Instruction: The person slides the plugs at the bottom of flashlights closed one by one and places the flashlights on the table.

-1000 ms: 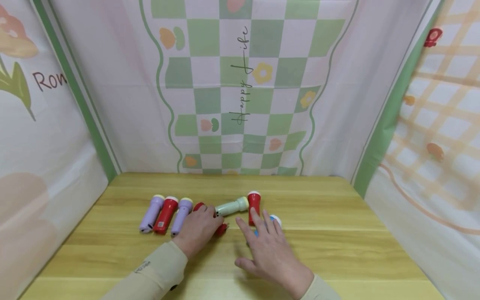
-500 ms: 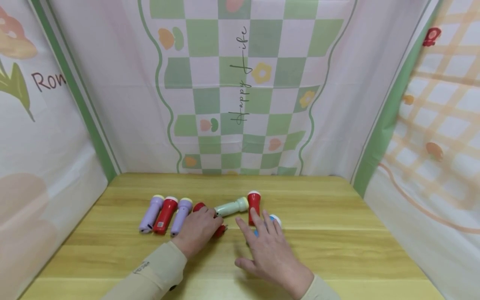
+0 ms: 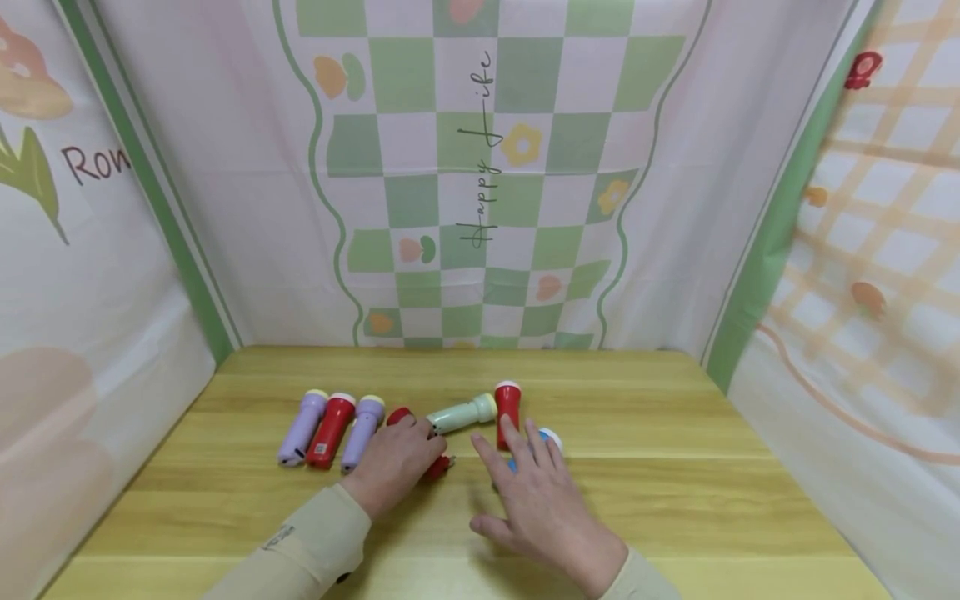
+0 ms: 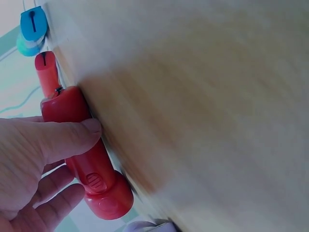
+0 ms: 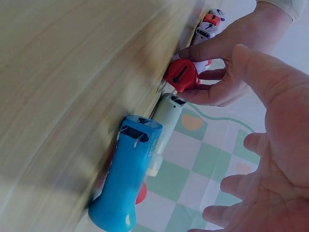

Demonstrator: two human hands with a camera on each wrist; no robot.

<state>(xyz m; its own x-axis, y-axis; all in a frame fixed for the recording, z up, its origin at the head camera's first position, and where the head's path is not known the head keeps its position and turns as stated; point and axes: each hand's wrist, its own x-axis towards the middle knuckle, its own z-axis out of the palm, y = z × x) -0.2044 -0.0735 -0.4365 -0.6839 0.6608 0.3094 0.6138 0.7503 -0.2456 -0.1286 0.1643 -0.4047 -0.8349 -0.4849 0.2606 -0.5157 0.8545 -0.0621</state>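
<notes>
My left hand [image 3: 393, 462] grips a red flashlight [image 4: 89, 159] lying on the table, thumb on one side and fingers on the other; its ends show past the hand in the head view. My right hand [image 3: 551, 508] is spread with nothing in its grasp. Partly hidden behind its fingers in the head view is a blue flashlight [image 5: 128, 179]; the right wrist view shows the palm apart from it. Beyond the hands lies a pale green flashlight [image 3: 461, 414], slanted, its head close to a second red flashlight [image 3: 507, 400].
To the left of the left hand, a purple flashlight [image 3: 302, 429], a red flashlight [image 3: 332, 432] and another purple flashlight [image 3: 366, 421] lie side by side on the wooden table [image 3: 645, 500]. Printed curtains [image 3: 487, 200] stand behind the table and along both sides.
The tail of the red flashlight in the left hand has shifted slightly toward the near edge of the table. The right hand and the other flashlights look unmoved.
</notes>
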